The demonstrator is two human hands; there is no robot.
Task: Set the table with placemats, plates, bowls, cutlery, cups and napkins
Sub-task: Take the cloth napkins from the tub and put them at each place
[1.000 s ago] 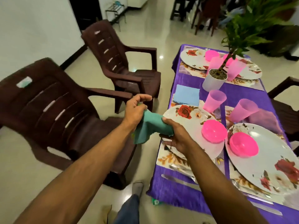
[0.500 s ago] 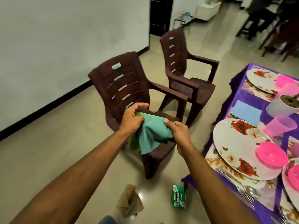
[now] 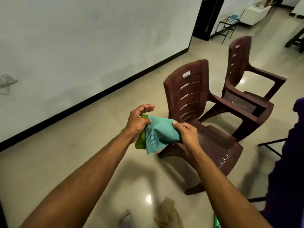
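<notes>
Pale tiled floor (image 3: 69,162) throughout, glossy, with a bright reflection of a lamp at about 6 o'clock. White wall (image 3: 82,38) filling 9 to 12 o'clock, edged along the bottom by a black skirting strip. Dark doorway (image 3: 205,17) at 1 o'clock, with a small metal rack (image 3: 227,25) beside it.

Two brown plastic armchairs at 2 to 3 o'clock: near chair (image 3: 202,122) just behind the hands, far chair (image 3: 246,86) beyond it, both with slatted backs. Purple tablecloth (image 3: 289,162) hanging along the right edge, at 3 to 4 o'clock; table top itself out of view.

Centre of the view: teal napkin (image 3: 158,134) held up in the air between both hands, in front of the near chair's seat, well apart from the tablecloth. Green napkin (image 3: 141,142) bunched behind the teal one on its left side. Left hand (image 3: 137,122) gripping the upper left corner of the cloths, thumb pressed onto the teal fabric, index finger curled above and apart from it. Right hand (image 3: 187,134) pinching the upper right edge of the teal napkin, thumb on top, remaining fingers curled beneath. Lower part of the teal napkin hanging loose, creased, below both hands.

On the floor at 6 o'clock, blurred: crumpled tan paper (image 3: 167,213) and, at 5 o'clock, a green packet (image 3: 216,222) cut off by the lower edge.
</notes>
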